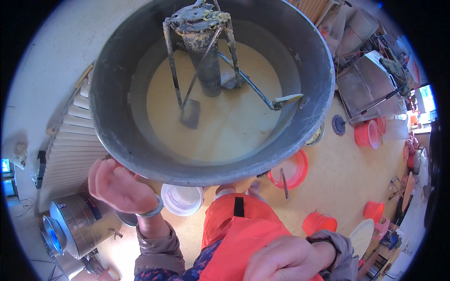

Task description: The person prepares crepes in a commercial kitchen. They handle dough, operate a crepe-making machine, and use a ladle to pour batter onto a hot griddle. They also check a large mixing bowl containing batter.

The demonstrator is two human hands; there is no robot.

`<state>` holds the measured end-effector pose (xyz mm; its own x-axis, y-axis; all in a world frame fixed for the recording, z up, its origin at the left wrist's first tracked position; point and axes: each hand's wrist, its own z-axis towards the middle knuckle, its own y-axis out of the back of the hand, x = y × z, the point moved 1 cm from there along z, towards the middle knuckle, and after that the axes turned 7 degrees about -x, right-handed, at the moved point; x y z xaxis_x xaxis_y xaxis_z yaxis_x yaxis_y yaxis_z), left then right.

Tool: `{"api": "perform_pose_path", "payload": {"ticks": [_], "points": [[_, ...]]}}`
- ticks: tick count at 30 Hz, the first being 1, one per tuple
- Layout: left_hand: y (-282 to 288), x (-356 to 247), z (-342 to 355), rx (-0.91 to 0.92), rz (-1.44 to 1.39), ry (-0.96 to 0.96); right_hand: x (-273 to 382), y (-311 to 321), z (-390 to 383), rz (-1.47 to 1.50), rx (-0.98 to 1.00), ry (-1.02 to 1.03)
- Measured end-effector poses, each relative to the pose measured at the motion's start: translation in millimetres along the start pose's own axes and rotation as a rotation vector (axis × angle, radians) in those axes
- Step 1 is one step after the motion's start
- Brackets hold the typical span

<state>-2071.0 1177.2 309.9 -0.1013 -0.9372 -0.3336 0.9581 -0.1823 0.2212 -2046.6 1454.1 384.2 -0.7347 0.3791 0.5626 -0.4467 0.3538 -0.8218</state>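
A large round grey metal vat point(112, 136) takes up the upper middle, part filled with pale cream liquid point(225, 136). Inside it stands a metal stirrer point(206, 61) with a central column and angled paddles, its top caked with yellowish residue. Just below the vat's near left rim is my left hand point(122, 187), fingers stretched out and holding nothing. A bracelet circles that wrist. My right hand point(288, 257) is low in front of my red apron point(234, 243), fingers curled under; whatever they may hold is hidden.
On the floor sit a white bucket point(182, 199), a red basin point(300, 171) with a stick across its rim, and red buckets point(319, 224) to the right. At the left are a white radiator point(70, 140) and a steel container point(82, 225). A brush point(338, 124) lies beyond the vat's right side.
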Motion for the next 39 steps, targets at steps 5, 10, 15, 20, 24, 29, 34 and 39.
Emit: {"api": "perform_pose_path", "payload": {"ticks": [5, 10, 15, 20, 24, 29, 34, 39], "points": [[-23, -4, -4, 0.071, 0.054, -0.008, 8, 8, 10, 0.017, -0.04, 0.11], [-24, -1, -7, 0.053, 0.032, -0.018, 15, 13, 23, 0.06, -0.094, 0.112], [-28, 2, -7, -0.002, 0.013, 0.027, 21, 15, 37, 0.002, -0.051, 0.058], [-25, 5, -5, 0.021, -0.005, 0.053, 21, 9, 47, -0.021, -0.007, 0.044], [-22, 5, -5, 0.041, -0.017, 0.086, 19, 6, 51, -0.01, 0.0, 0.057], [-21, 4, -5, 0.056, -0.038, 0.125, 19, 3, 49, -0.033, 0.007, 0.131], [-20, 3, -5, 0.054, -0.038, 0.167, 19, -1, 42, -0.016, -0.004, 0.168], [-24, 2, -7, 0.013, -0.088, 0.182, 11, -5, 33, 0.025, 0.003, 0.266]]}}
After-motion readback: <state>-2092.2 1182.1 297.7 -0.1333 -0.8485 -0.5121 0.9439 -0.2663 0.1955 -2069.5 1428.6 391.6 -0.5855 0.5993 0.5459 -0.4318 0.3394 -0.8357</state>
